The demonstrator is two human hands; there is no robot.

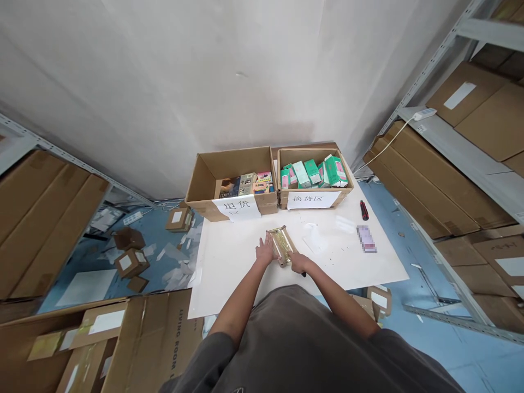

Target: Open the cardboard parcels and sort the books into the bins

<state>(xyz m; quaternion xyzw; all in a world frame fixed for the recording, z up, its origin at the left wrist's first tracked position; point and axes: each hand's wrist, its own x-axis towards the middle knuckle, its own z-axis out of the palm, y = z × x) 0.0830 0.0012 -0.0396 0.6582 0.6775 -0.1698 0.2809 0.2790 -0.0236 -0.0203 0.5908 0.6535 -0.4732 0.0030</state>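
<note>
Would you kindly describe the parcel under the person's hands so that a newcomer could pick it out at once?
Find the white table and the two open cardboard boxes at its far side. Nearer the person, between the left hand and the right hand, lies a small, flat brown parcel. Unlike those boxes, it has shiny yellowish tape across its top.

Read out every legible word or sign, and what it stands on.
"退货区": left white paper sign, on left open brown cardboard box.
"换货区": right white paper sign, on right open brown cardboard box.
"LIVING ROOM": large brown carton, lower left.
Too small or blurred: green cardboard boxes, white paper labels on shelved brown cartons, pixelated purple item.
</note>
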